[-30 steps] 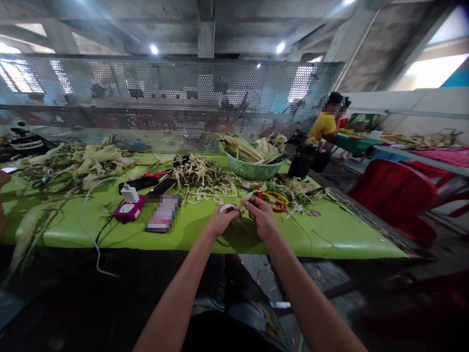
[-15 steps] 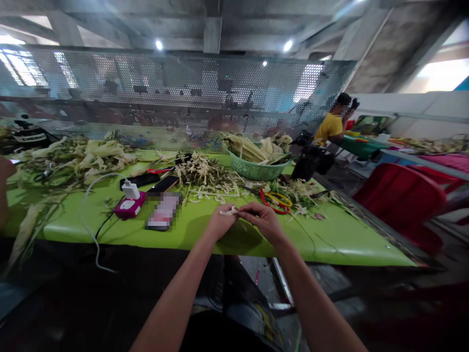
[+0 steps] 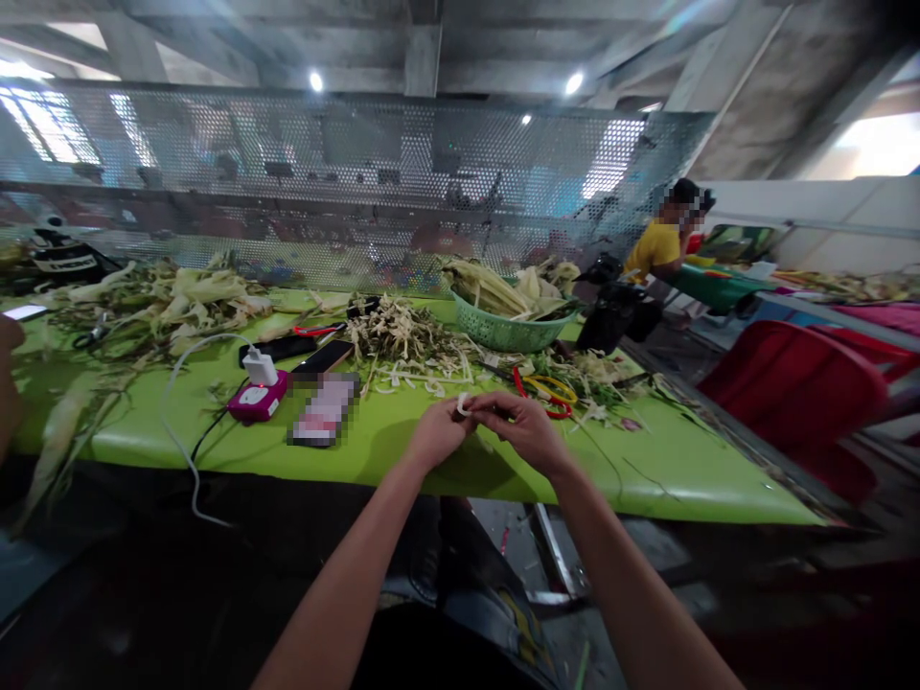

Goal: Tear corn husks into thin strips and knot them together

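Observation:
A small pale strip of dried corn husk (image 3: 464, 403) is bent into a curl between my two hands, above the green tabletop. My left hand (image 3: 440, 431) pinches it from the left, and the fingertips of my right hand (image 3: 523, 427) close on its right side. My fingers partly cover the strip. Beyond my hands lies a heap of knotted pale husk pieces (image 3: 399, 331), with several loose curled bits (image 3: 431, 385) in front of it. Red-handled and yellow-handled tools (image 3: 550, 388) rest just past my right hand.
A green basket (image 3: 503, 331) of husks stands behind the heap. To the left are a phone (image 3: 325, 410), a dark phone (image 3: 327, 357), a purple power socket (image 3: 259, 398) with a white cable, and piled husks (image 3: 187, 297). A person in yellow (image 3: 654, 247) sits beyond red chairs (image 3: 797, 383).
The husk strip lay fairly straight across my left fingers and is now bent into a curl. My hands stay close together in nearly the same place. The view has shifted slightly.

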Motion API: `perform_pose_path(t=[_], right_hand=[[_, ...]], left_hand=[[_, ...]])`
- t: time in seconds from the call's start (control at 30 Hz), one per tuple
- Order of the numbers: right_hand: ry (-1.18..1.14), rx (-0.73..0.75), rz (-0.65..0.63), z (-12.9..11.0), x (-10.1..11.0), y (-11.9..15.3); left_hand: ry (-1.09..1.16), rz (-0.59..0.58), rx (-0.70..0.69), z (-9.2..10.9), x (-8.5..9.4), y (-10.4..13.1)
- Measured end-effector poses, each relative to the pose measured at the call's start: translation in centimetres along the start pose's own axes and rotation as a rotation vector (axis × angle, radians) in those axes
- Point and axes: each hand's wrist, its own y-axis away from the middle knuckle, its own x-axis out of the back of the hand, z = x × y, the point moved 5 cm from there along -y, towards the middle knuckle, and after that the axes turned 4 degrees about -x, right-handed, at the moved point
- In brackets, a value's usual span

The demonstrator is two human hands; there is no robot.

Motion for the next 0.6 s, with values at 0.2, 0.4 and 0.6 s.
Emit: perform_pose_path(t=[0.2, 0.4, 0.6], right_hand=[[0.191, 0.045, 0.109, 0.9, 0.3, -0.2], [0.323, 0.067, 0.069, 0.4, 0.5, -0.5], [0.451, 0.107, -0.053, -0.4, 0.5, -0.8]], left_hand=[[-0.023, 0.098, 0.065, 0.4, 0.8, 0.1], [-0.093, 0.124, 0.0, 0.2, 0.8, 0.2], [-0.189, 0.078, -0.116, 1.1, 0.9, 0.6]])
